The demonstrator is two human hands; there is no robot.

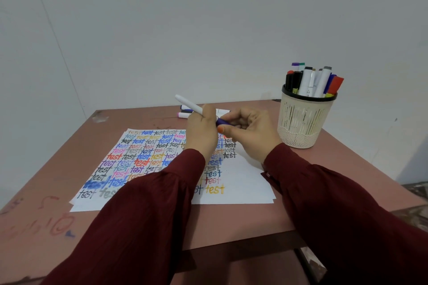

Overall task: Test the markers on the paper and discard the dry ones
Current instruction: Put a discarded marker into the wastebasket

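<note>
While left hand (201,133) and right hand (251,133) grip a marker (188,103), cup (303,122) full of markers (310,81)

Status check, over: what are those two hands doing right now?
Left hand grips white marker; right hand pinches its purple end. Paper below, crowded with test words. Nothing in the way.

Plain pale wall (208,18), scuffed reddish-brown table (58,180)

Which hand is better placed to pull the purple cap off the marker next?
Right, probably. The right hand pinches the purple cap, while the left hand grips the white barrel and can steady it.
</note>
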